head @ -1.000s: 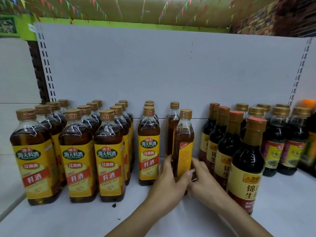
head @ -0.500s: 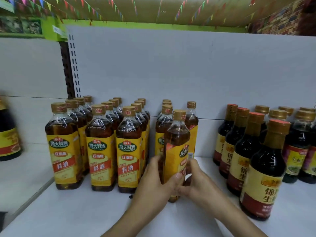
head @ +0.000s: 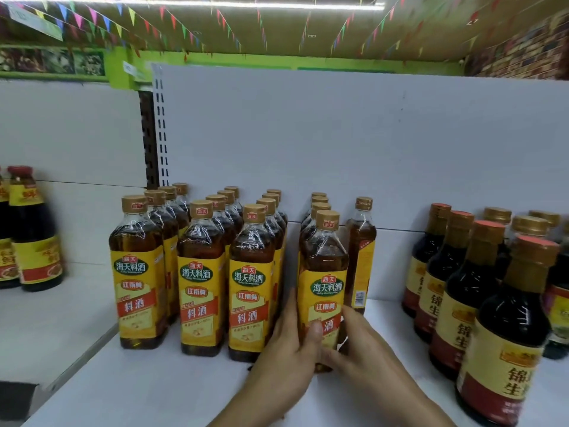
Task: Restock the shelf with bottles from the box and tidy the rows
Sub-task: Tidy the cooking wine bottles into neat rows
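Head view, the only one. We see both hands on one cooking-wine bottle (head: 323, 272) at the front of the fourth row on the shelf (head: 154, 389). It stands upright with its label facing out. The left hand (head: 286, 343) grips its lower left side, thumb across the label. The right hand (head: 366, 346) curls round the lower right side. The box is not in view.

Risks, as we judge them:
- The held bottle is close to the third row (head: 251, 282); a sideways nudge could knock those bottles into each other.
- The lone bottle (head: 361, 251) just behind and to the right shows its barcode side. The right wrist could clip it on the way out.
- The soy sauce bottles (head: 462, 288) crowd the right forearm, so a wide elbow swing could topple the front one.

Materials: the wine bottles are clear and squarish with shoulders. They hold amber liquid and have glossy yellow wrap labels and tan screw caps. We can't tell glass from plastic. The soy bottles are dark and round, with red or gold caps. The shelf and back panel (head: 338, 134) are smooth, matte white.
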`<state>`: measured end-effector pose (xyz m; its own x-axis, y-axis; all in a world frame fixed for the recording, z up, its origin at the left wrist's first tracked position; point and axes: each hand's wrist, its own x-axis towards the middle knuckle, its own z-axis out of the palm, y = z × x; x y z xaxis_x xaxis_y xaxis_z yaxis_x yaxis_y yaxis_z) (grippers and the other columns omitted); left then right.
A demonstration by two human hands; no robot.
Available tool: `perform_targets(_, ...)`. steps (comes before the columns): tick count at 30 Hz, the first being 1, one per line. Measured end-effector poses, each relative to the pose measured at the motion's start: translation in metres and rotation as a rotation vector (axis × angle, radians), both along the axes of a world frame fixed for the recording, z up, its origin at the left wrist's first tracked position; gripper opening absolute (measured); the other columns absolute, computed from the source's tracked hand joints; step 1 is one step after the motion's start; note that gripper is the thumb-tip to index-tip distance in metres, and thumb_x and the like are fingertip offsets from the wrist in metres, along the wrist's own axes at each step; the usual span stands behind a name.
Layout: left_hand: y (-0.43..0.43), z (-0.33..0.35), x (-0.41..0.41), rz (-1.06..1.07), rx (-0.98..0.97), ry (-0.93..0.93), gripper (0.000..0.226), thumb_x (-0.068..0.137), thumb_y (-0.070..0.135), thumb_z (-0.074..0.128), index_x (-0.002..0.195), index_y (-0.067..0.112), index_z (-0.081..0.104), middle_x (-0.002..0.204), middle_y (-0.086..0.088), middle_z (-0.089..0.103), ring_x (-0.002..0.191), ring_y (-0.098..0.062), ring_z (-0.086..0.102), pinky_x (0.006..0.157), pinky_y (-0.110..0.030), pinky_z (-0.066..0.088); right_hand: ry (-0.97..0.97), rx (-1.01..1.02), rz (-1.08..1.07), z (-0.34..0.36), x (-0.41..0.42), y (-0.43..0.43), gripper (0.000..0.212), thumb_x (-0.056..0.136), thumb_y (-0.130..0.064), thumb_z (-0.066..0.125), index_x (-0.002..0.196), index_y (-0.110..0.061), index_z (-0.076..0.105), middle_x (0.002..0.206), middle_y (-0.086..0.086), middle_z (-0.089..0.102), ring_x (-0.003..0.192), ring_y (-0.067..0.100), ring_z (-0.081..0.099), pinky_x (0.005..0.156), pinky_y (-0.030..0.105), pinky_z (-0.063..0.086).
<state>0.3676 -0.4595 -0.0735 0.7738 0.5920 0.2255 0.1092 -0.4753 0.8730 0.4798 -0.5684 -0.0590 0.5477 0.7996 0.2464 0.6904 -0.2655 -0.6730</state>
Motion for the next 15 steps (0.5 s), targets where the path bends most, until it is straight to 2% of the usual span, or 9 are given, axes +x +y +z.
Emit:
perform_targets(3, 0.0021, 0.0001, 0.0020, -0.016, -0.018, -0.016, 0.073, 0.100, 0.056, 0.044, 0.154, 0.053, -0.004, 0.161, 0.023, 0.023, 0.146, -0.005, 0.031, 0.121, -0.037, 0.032, -0.029, -0.009, -0.004, 0.0015, -0.0015, 0.0000, 0.064, 0.091, -0.042, 0.071, 0.146, -0.041, 0.036, 0.132, -0.017, 0.050, 0.117, 0.002, 0.055, 0.096, 0.018, 0.051)
perform_targets(7, 0.0042, 0.0022, 0.0046, -0.025, -0.019, -0.035, 0.067, 0.102, 0.050, 0.045, 0.153, 0.053, 0.001, 0.148, 0.027, 0.032, 0.132, 0.004, 0.034, 0.109, -0.019, 0.031, -0.055, -0.010, -0.009, 0.0006, -0.0011, 0.0025, 0.063, 0.092, -0.042, 0.070, 0.146, -0.040, 0.038, 0.131, -0.016, 0.051, 0.118, 0.002, 0.054, 0.096, 0.017, 0.049)
perform_targets(11, 0.0038, 0.0032, 0.0059, -0.020, -0.028, -0.032, 0.061, 0.102, 0.050, 0.042, 0.149, 0.055, 0.003, 0.134, 0.034, 0.030, 0.124, 0.009, 0.030, 0.101, -0.014, 0.027, -0.037, -0.010, -0.012, -0.0013, 0.0021, 0.0056, 0.063, 0.090, -0.042, 0.072, 0.144, -0.039, 0.040, 0.131, -0.017, 0.054, 0.118, 0.002, 0.055, 0.098, 0.020, 0.050)
perform_targets(15, 0.0029, 0.0002, 0.0061, -0.010, -0.055, -0.041, 0.062, 0.102, 0.050, 0.042, 0.152, 0.052, 0.006, 0.140, 0.029, 0.032, 0.126, 0.007, 0.031, 0.102, -0.014, 0.028, 0.012, -0.008, -0.020, -0.0033, 0.0027, 0.0069, 0.062, 0.089, -0.047, 0.071, 0.142, -0.039, 0.041, 0.133, -0.018, 0.056, 0.116, 0.003, 0.059, 0.097, 0.022, 0.053)
